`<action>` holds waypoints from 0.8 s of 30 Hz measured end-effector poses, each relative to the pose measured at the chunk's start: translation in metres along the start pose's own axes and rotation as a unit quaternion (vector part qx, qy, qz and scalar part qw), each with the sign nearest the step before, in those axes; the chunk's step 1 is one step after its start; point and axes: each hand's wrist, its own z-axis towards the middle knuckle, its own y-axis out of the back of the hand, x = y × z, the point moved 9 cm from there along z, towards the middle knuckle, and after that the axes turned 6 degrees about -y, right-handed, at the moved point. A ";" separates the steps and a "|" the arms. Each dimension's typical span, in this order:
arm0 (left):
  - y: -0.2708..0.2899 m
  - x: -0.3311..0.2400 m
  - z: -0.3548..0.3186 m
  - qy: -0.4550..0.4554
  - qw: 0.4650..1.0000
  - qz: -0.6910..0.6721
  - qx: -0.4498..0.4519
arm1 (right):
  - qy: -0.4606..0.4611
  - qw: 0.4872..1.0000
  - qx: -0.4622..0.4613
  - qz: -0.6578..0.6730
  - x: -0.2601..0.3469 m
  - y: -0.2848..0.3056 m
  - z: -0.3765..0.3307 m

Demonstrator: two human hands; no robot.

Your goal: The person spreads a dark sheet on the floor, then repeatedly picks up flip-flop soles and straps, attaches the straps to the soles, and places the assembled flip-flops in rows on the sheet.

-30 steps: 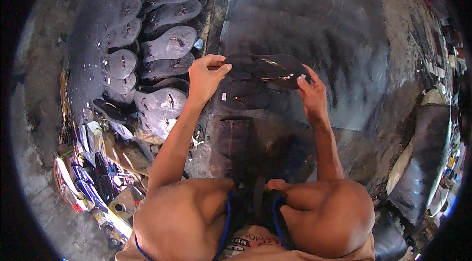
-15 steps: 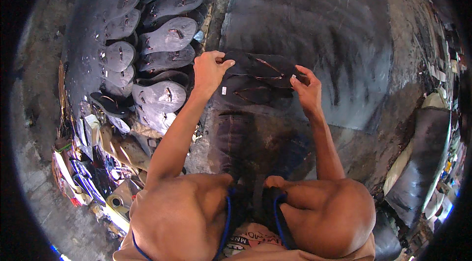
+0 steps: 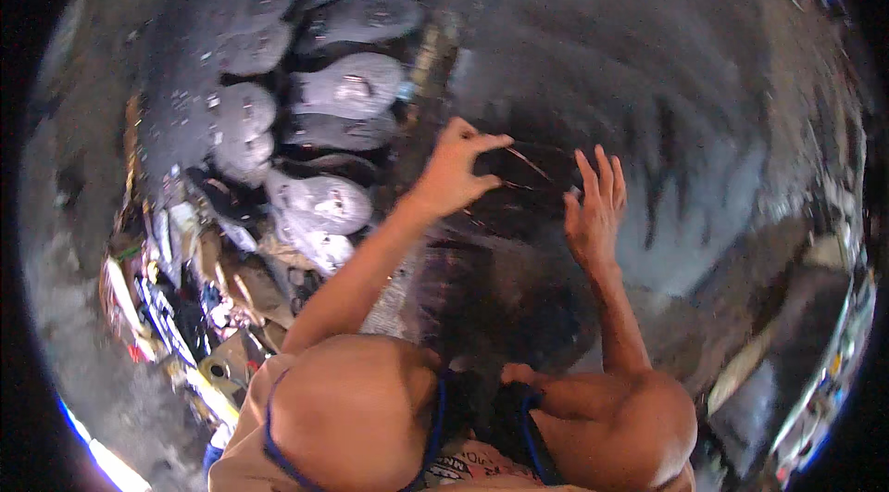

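**Two hands closing in on a dark sheet**

Head view: the left hand [image 3: 458,172] is curling over the near-left corner of the dark sheet [image 3: 528,191], fingers bent as if pinching its edge, though blur is hiding whether it is truly gripping. The right hand [image 3: 593,209] is hovering flat, fingers spread and released, at the sheet's right end. The sheet is lying long-axis left to right between both hands, the left one nearer. Grey sole-shaped pieces [image 3: 347,84] are sitting stacked off to the left.
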 end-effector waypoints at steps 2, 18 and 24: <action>-0.006 0.008 -0.012 0.047 0.999 -0.006 -0.027 | 0.021 0.995 0.090 -0.034 0.014 -0.019 -0.006; 0.153 -0.078 -0.107 -0.035 0.949 0.267 -0.162 | -0.216 0.931 -0.142 0.258 -0.147 0.087 -0.031; 0.180 -0.085 0.057 -0.094 0.923 0.316 -0.198 | -0.132 0.944 -0.114 0.281 -0.058 0.077 0.009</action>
